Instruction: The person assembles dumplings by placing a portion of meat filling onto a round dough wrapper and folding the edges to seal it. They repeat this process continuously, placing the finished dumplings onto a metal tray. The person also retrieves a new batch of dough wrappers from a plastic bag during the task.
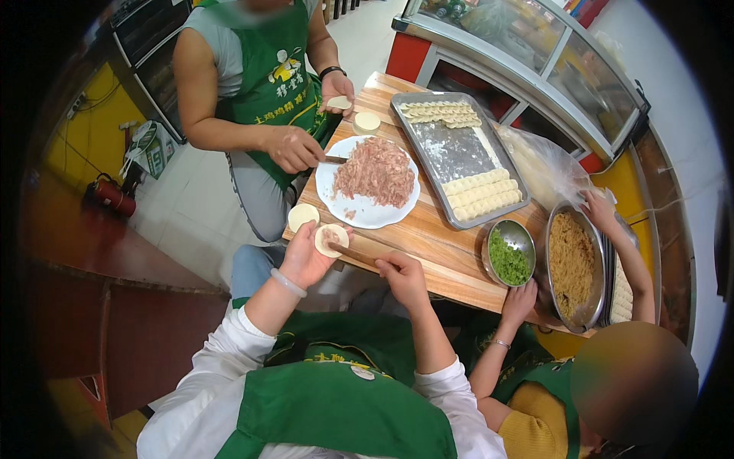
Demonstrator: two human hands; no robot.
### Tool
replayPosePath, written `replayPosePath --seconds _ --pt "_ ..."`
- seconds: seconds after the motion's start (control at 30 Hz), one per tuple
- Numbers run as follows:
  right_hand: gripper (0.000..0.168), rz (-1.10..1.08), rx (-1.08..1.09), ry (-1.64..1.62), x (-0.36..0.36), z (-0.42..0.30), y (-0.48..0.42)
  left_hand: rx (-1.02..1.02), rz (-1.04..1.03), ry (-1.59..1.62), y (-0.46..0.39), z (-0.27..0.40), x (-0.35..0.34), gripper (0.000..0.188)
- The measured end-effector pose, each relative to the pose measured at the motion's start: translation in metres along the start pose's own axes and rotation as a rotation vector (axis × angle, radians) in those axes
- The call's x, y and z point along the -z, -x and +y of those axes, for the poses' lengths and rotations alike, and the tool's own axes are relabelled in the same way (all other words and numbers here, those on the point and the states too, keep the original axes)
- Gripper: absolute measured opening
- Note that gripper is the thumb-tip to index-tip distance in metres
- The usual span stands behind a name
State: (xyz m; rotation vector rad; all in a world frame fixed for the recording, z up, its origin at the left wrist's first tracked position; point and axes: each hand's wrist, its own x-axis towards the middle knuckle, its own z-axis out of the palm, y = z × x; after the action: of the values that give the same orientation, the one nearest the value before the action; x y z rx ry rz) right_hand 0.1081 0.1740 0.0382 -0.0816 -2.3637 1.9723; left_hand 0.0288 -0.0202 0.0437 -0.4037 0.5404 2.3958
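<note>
On the fingers of my left hand (298, 258) lies a round dough wrapper (338, 248) with a little minced meat on it. A flat wooden spatula (356, 254) is gripped in my right hand (406, 281), its tip touching the meat in the wrapper. Just beyond my left hand, a stack of wrappers (303, 217) rests at the table's near left corner. The scalloped white plate (375, 218) farther out bears a mound of raw minced meat (375, 172).
A metal tray (447, 155) with rows of dumplings stands beyond the plate. A co-worker across holds a wrapper (339, 102) and a spatula (336, 159). Right, another person's hands touch a bowl of chopped greens (510, 258) and a basin of brown filling (573, 264). A glass display case (516, 57) stands behind.
</note>
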Motion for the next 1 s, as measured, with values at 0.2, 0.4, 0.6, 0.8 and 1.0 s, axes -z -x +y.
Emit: replayPosePath --seconds 0.2,0.4,0.6,0.8,1.0 --pt "0.013 0.001 -0.168 -0.061 0.009 0.007 -0.005 -0.098 -0.080 -0.129 0.012 -0.001 0.007 0.047" --pt "0.014 -0.028 -0.222 -0.022 -0.005 0.003 -0.005 -0.050 -0.058 -0.116 0.013 -0.009 0.000 0.046" --pt "0.013 -0.005 -0.264 -0.203 -0.002 -0.017 -0.001 -0.079 -0.126 -0.162 0.013 -0.005 0.009 0.046" --pt "0.012 0.037 -0.311 -0.232 0.003 -0.016 0.004 -0.091 -0.106 -0.085 0.014 -0.003 0.002 0.046" --pt "0.009 0.066 -0.407 -0.328 0.002 0.004 0.008 -0.086 -0.097 -0.007 0.013 -0.003 -0.004 0.045"
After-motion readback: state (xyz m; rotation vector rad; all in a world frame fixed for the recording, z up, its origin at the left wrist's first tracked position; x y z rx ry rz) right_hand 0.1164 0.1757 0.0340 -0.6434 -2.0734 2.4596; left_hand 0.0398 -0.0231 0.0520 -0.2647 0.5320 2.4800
